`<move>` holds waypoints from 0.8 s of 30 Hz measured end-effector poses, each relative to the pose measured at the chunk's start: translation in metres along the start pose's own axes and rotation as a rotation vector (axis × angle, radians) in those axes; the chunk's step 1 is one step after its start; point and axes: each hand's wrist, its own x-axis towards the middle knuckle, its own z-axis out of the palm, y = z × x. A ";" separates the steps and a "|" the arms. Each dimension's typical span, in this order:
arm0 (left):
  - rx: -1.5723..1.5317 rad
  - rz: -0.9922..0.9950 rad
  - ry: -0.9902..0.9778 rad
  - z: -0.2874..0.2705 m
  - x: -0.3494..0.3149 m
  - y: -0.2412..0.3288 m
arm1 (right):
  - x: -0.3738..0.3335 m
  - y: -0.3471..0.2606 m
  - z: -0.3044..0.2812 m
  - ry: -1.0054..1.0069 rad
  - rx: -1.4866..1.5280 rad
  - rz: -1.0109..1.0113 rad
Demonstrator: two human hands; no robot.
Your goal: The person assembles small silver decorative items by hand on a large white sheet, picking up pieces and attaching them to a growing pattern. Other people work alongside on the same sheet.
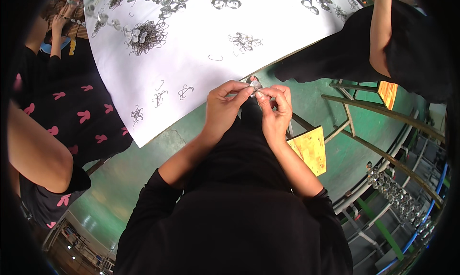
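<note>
My left hand is closed, its thumb and forefinger pinching a small shiny round metal piece just off the table's near edge. Close against it, my right hand is closed too, thumb and fingertips meeting at the piece's lower right side. Whatever lies between those right fingertips is too small to make out. On the white-covered table beyond, thin wire hooks lie in a loose group and in a dense pile. A single hook lies apart.
Many shiny metal discs spread along the table's far side. A person in patterned dark clothes sits at the left; another person in black is at the right. A wooden stool and a rack of metal pieces stand at the right.
</note>
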 end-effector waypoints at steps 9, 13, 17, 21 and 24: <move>0.064 0.025 0.118 -0.007 -0.012 -0.001 | -0.006 -0.003 0.009 -0.061 -0.383 -0.223; 0.135 0.113 0.114 -0.014 -0.014 -0.012 | -0.006 -0.013 0.002 -0.252 -0.602 -0.225; 0.181 0.224 0.107 -0.024 -0.020 -0.023 | 0.023 -0.029 -0.006 -0.329 -0.452 -0.173; 0.237 0.224 0.079 -0.032 -0.029 -0.025 | 0.088 -0.022 0.028 -0.432 -0.395 -0.205; 0.211 0.240 0.066 -0.034 -0.030 -0.028 | 0.142 0.009 0.091 -0.578 -0.316 -0.333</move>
